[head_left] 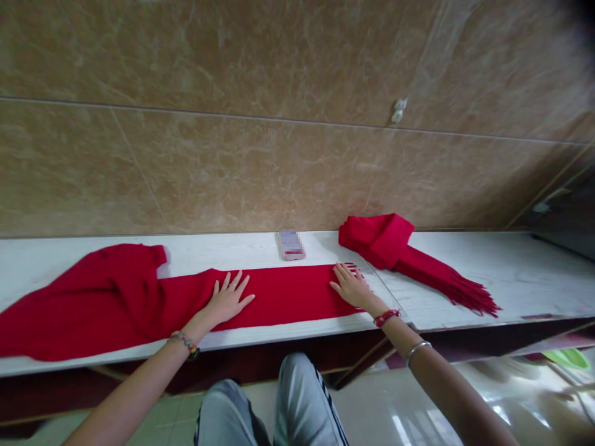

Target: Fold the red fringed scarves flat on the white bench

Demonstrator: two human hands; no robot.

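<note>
A long red scarf (288,296) lies stretched across the white table (511,272), its left part bunched in a wide heap (93,297). My left hand (229,300) rests flat on the scarf's middle, fingers spread. At the scarf's right end, near its fringe, my right hand (351,286) presses flat with fingers apart. Neither hand holds anything. A second red scarf (395,248), folded, with a fringe trailing right, lies beyond my right hand.
A small pink and white phone-like object (290,244) lies at the table's back edge against the brown tiled wall (279,155). My grey-trousered knees (288,402) are below the table. A green object (569,357) sits on the shiny floor at lower right.
</note>
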